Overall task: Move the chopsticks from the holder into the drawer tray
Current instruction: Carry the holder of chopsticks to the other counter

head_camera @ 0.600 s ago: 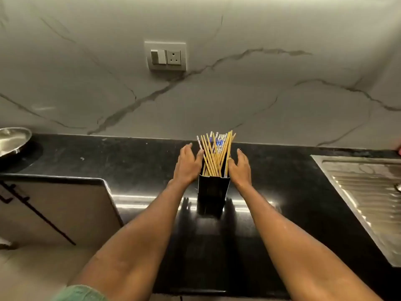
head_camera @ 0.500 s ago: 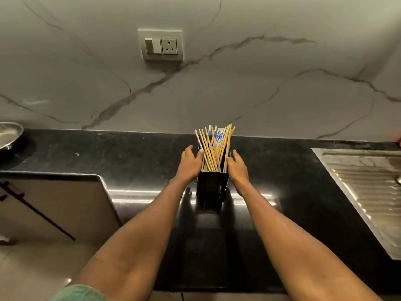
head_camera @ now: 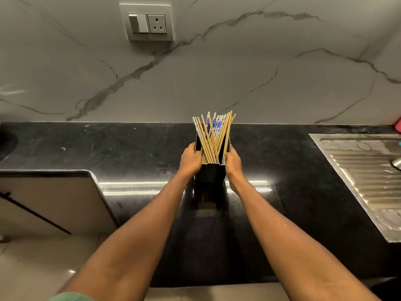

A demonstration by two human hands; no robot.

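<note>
A black box-shaped holder [head_camera: 209,173] stands upright on the dark counter, near the middle. Several chopsticks [head_camera: 213,137] stick up out of it, some plain wood and some white with blue print, fanned out at the top. My left hand [head_camera: 191,159] grips the holder's left side near the rim. Pressed against the right side, my right hand [head_camera: 233,162] clasps the holder too. No drawer or tray is in view.
The black counter [head_camera: 108,148] runs along a marble wall with a switch and socket plate [head_camera: 148,23]. A steel sink drainboard [head_camera: 368,177] lies at the right. A pale panel with a black edge [head_camera: 50,198] juts out at the left, below counter level.
Both hands have closed in from beside the chopstick tops onto the holder's sides. The view has tilted down slightly, so the metal bowl at far left has left the frame.
</note>
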